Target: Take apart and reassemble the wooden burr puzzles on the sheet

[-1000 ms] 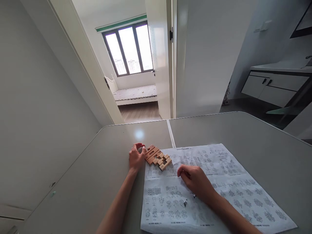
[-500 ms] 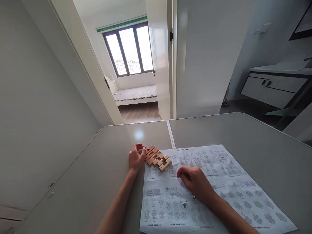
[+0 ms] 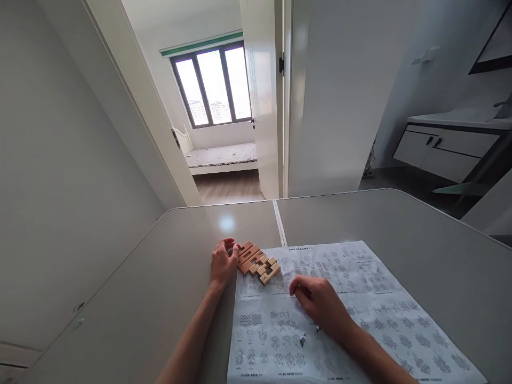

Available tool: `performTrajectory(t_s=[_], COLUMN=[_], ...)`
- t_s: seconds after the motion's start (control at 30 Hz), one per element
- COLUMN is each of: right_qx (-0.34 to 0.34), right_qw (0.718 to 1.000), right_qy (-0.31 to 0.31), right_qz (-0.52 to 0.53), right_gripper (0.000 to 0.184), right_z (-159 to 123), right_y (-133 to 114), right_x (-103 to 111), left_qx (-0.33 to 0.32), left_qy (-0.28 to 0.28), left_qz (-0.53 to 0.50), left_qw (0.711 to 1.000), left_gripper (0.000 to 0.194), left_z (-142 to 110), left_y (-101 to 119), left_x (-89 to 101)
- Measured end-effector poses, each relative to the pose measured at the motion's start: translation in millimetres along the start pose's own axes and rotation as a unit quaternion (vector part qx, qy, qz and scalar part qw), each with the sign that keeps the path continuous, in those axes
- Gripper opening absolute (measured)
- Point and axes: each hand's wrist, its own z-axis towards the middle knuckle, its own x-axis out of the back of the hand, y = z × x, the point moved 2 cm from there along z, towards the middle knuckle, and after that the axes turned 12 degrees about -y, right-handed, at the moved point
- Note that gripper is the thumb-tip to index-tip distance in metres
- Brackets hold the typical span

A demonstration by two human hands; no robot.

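Several notched wooden puzzle pieces point(image 3: 253, 257), darker brown on the left and paler on the right, lie side by side at the far left corner of a printed paper sheet point(image 3: 280, 341). My left hand point(image 3: 224, 262) is curved at their left end, its thumb against the wood and a gap between thumb and fingers. No piece shows in its grip. To the right of the pieces, my right hand point(image 3: 316, 298) lies on the sheet with its fingers curled in. I see nothing in it. Rows of small line drawings cover the paper.
The grey table point(image 3: 340, 218) has a pale seam point(image 3: 280, 221) across it. Small dark torn spots point(image 3: 302, 340) mark the sheet near my right wrist. Beyond the table stand an open door point(image 3: 262, 106), a bed point(image 3: 222, 154) under a window, and a cabinet point(image 3: 448, 152) at the right.
The whole view has shifted slightly, and the table and hands sit a little lower in the picture. Both hands and the wooden pieces keep nearly the same places relative to each other.
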Motion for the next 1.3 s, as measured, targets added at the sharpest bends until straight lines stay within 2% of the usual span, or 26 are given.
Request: performTrajectory(t_s=[0.47,0.83,1.13,1.3], right_qx=[-0.008,-0.013,-0.017,-0.014], right_qw=[1.0,1.0,1.0,1.0], right_qy=[-0.009,-0.009,-0.004,-0.005], right_qz=[0.015,0.018,0.013,0.014], right_gripper=[0.028,0.027,0.027,0.028], right_z=[0.7,2.0,2.9,3.3], right_y=[4.0,2.3,3.1,2.2], right_x=[-2.8,-3.4,-4.5,-3.8], left_qx=[-0.007,-0.05,-0.067,-0.056], left_qy=[-0.011,-0.024,-0.052,-0.098], left_qz=[0.021,0.079,0.151,0.189], left_qw=[1.0,0.995,0.985,0.976], left_gripper=[0.019,0.027,0.031,0.035], left_z=[-2.3,-10.5,-19.5,-19.7], left_y=[2.4,16.0,34.0,41.4], left_x=[1.9,2.0,3.4,11.0])
